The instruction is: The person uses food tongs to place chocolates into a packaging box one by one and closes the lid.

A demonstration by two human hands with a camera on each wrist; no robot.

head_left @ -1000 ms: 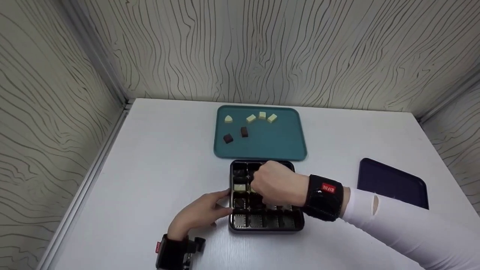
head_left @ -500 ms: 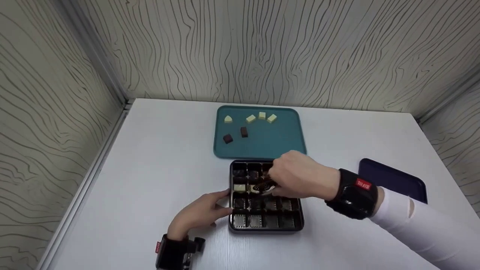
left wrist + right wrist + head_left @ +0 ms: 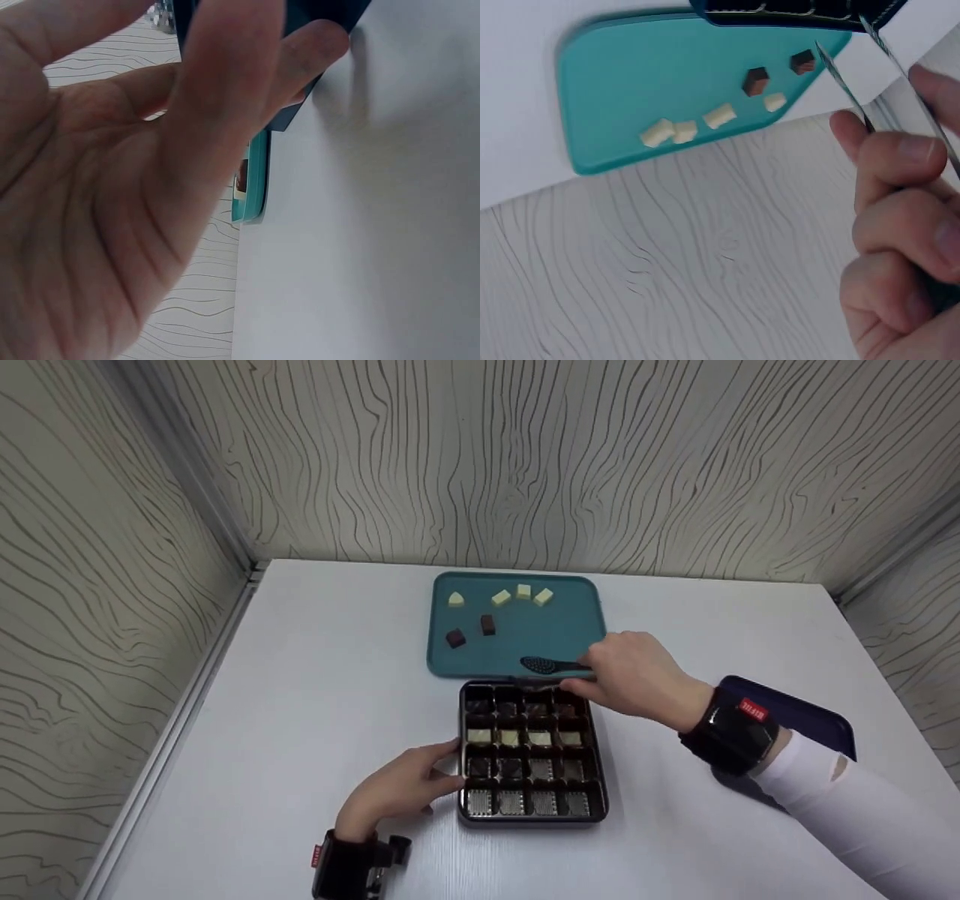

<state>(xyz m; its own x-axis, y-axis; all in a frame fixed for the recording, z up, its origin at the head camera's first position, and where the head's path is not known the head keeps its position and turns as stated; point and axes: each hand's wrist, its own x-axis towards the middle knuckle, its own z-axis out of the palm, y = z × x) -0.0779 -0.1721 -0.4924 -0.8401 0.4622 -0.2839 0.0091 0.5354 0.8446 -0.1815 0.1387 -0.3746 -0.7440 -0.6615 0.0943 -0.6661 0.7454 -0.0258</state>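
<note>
My right hand (image 3: 637, 675) grips a pair of tongs (image 3: 541, 664) over the far edge of a black compartment box (image 3: 602, 802). In the right wrist view the tongs' arms (image 3: 841, 81) stand apart with nothing between them. My left hand (image 3: 401, 786) touches the box's left side with thumb and forefinger extended. Dark chocolates (image 3: 508, 709) fill the box's far row and white chocolates (image 3: 539, 738) the second. Two dark pieces (image 3: 510, 767) sit at the left of the third row; ridged bottoms show in the nearest row. The left wrist view catches the box (image 3: 289, 116) beyond the fingers.
Behind the box lies a teal tray (image 3: 559, 637) with several white pieces (image 3: 501, 598) and two dark chocolates (image 3: 488, 624) on it. A dark blue lid-like tray (image 3: 787, 716) lies at right, partly under the right forearm. Patterned panels (image 3: 510, 457) stand around the white table (image 3: 337, 660).
My right hand has risen from the box and moved away toward the teal tray with the tongs, uncovering the white row. The left hand stays at the box's side.
</note>
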